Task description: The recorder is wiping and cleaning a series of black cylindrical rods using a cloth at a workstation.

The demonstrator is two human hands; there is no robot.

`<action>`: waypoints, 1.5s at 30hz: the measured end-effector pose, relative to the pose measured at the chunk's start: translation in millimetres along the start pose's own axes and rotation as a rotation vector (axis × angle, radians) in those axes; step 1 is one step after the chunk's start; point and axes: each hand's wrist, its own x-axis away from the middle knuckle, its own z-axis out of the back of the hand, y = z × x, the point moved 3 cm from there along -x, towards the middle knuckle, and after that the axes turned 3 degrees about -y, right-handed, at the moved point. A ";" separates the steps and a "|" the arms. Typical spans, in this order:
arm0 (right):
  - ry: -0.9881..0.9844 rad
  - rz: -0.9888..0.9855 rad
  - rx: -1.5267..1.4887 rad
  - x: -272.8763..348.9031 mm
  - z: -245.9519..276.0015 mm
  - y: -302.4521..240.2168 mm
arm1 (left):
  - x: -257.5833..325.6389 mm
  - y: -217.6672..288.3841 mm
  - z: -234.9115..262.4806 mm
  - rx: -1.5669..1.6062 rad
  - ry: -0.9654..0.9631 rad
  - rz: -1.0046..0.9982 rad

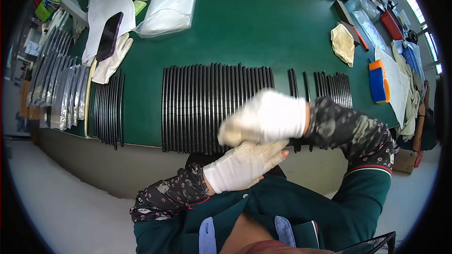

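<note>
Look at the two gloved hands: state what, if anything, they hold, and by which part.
Cannot be told: the right hand is blurred above the left hand, with no held thing visible.

A long work table with a dark green matte top fills most of the view, its pale grey front edge facing a light grey, smooth floor that is evenly lit. At the far right, bright daylight enters through a row of framed windows, with red plastic crates and stacked goods standing below them. At the far left, beyond the table end, a cluttered shelf area with a green box is visible, though detail there is too small to tell.
</note>
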 end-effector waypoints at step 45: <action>0.444 -0.969 0.194 193.7 62.8 16.7 | -58.8 25.1 10.1 -0.115 -0.042 0.066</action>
